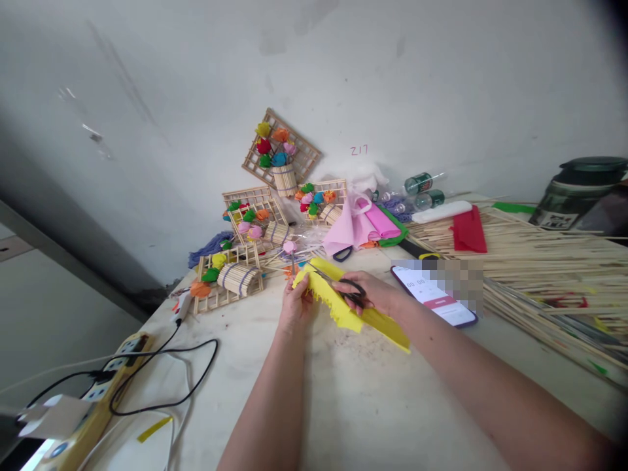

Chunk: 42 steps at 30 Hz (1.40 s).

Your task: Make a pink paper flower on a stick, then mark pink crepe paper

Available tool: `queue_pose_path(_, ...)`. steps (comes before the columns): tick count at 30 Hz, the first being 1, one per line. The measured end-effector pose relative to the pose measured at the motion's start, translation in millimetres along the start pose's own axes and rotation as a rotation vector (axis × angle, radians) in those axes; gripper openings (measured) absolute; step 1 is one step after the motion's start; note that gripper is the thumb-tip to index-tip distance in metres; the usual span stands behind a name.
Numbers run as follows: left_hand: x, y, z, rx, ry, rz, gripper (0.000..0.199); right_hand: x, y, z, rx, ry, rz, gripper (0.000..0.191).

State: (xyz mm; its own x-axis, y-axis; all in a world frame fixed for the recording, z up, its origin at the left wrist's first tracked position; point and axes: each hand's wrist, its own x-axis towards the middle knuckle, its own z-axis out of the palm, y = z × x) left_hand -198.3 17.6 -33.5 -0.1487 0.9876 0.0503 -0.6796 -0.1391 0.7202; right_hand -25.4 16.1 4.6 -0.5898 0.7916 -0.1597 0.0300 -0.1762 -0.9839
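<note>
Yellow crepe paper (343, 313) with a ragged, notched edge stretches between my hands over the table. My left hand (297, 302) pinches its left end between thumb and fingers. In my right hand (366, 292) are black-handled scissors (354, 292), their blades pointing left across the upper part of the paper. The paper's right end hangs below my right hand. Just beyond my left hand a pink paper flower (290, 246) stands on a thin stem.
Stick frames with paper flowers (235, 278) lie behind on the left. A phone (436, 297) and many thin wooden sticks (540, 261) are to the right. A power strip (110, 386) with looping cables sits at the left edge. Pink paper (343, 229) lies at the back.
</note>
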Motion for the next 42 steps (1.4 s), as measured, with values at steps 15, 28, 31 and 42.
queue_pose_path(15, 0, 6, -4.2, -0.016, 0.0, 0.054, 0.024, 9, -10, -2, -0.068, -0.113, 0.046, 0.025)
queue_pose_path(28, 6, 10, -7.3, -0.018, -0.066, 0.047, 0.027, 18, -16, 15, -0.062, -0.081, -0.055, 0.025)
queue_pose_path(31, 7, 10, -8.9, -0.032, -0.067, 0.051, 0.025, 23, -11, 14, -0.043, -0.074, -0.069, 0.026)
queue_pose_path(42, 6, 10, -11.2, -0.03, -0.045, 0.035, 0.026, 23, -7, 17, -0.007, -0.034, -0.058, 0.023)
